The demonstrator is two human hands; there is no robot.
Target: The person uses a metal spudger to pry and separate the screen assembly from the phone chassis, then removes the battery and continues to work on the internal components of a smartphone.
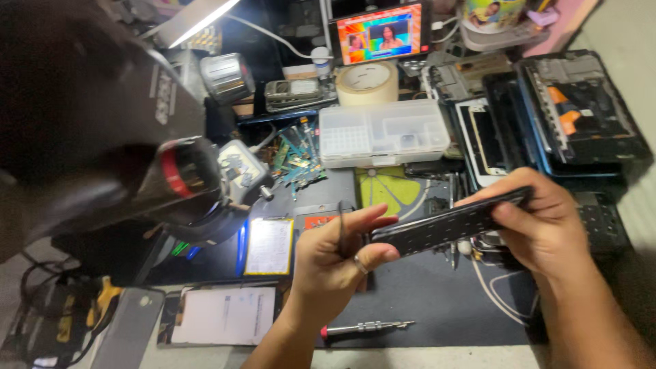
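Item, dark phone panel (447,224), being held above the bench (437,307), long axis rising left to right: right hand (540,222) closing round its upper end, left hand (335,263) pinching black tweezers (342,229) at its lower end, screwdriver (365,329) lying below.

A: The light comes from the long white lamp bar (198,20) at eleven o'clock; it glares strongly.

B: Yes, and the small bright phone screen (378,34) at twelve o'clock glows too. The big black object (75,116) at nine o'clock is dark and out of focus. The edges bend a little.
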